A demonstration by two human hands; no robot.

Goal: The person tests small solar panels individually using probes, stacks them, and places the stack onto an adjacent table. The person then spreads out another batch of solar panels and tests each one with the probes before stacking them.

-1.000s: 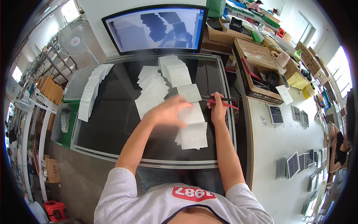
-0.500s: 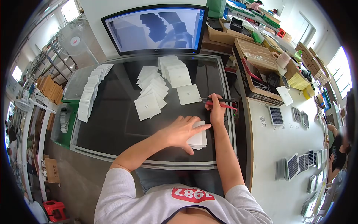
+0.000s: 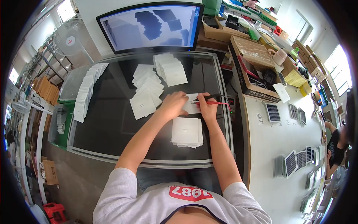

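My right hand is closed around a pair of test probes, a red probe and a black probe. Their tips point left onto a white square panel on the dark tabletop. My left hand grips this panel at its left side, thumb toward me and fingers at the far edge. Just below lies a neat stack of white square panels with small marks in the middle. Beyond my hands are a fanned pile of panels and another overlapping pile.
A monitor showing dark square shapes stands behind the table. A long row of panels runs along the left, near a green bin. On the right, a white bench holds small solar panels and a cardboard box.
My left hand has moved up from the near stack to the panel by the probes. That panel now lies nearer, and my right hand has shifted slightly left with the probes over it.
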